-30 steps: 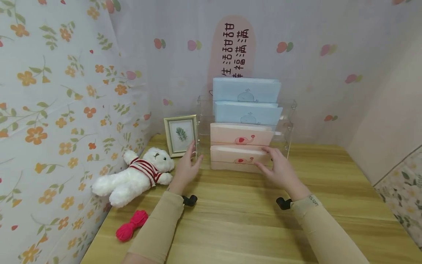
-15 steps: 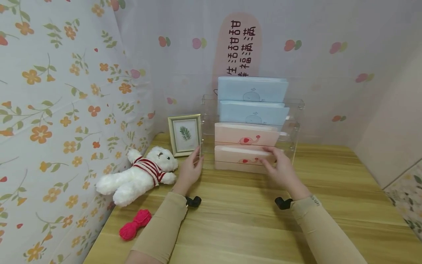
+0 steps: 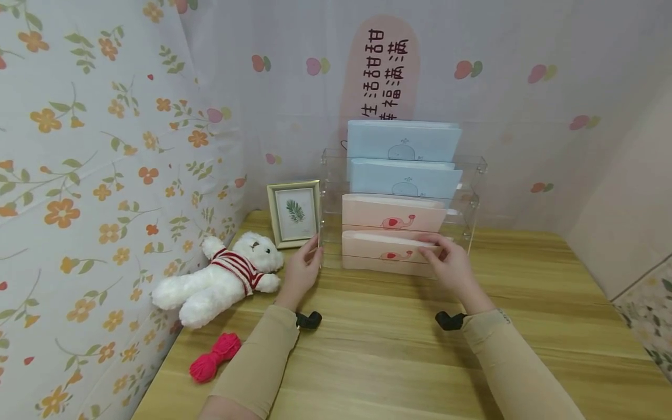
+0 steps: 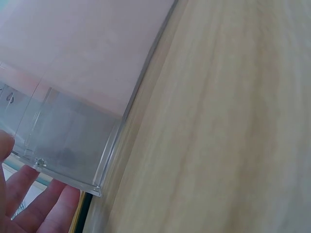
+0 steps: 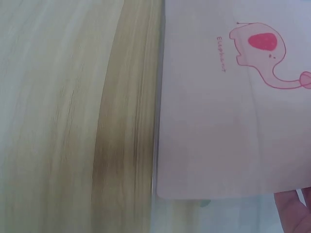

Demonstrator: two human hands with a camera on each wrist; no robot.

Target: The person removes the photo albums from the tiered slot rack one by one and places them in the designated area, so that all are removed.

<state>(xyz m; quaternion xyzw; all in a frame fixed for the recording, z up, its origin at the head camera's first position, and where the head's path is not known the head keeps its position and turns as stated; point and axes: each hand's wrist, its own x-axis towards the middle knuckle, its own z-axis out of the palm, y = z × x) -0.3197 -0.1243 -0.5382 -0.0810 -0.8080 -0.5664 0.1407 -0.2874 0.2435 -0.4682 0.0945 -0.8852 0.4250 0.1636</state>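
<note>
A clear acrylic rack (image 3: 332, 256) stands on the table, holding pink and blue notebooks in stepped rows. My left hand (image 3: 301, 271) grips the rack's left side; in the left wrist view its fingers (image 4: 58, 208) lie behind the clear edge, with the thumb in front. The front pink notebook (image 3: 364, 251) has a red elephant on its cover. At its upper right corner, my right hand (image 3: 454, 271) pinches it, thumb in front and fingers behind. Behind it are another pink notebook (image 3: 367, 213) and two blue whale notebooks, the upper one (image 3: 367, 140) highest.
A gold photo frame (image 3: 272, 216) with a leaf picture stands left of the rack. A white teddy bear (image 3: 210, 286) in a striped shirt and a pink yarn skein (image 3: 215, 357) lie at the left. Patterned cloth hangs behind and beside the wooden table (image 3: 378, 344).
My left hand has moved in against the rack's left side and taken hold of it. My right thumb and fingers have drawn together on the front pink notebook's corner. The head view has shifted slightly.
</note>
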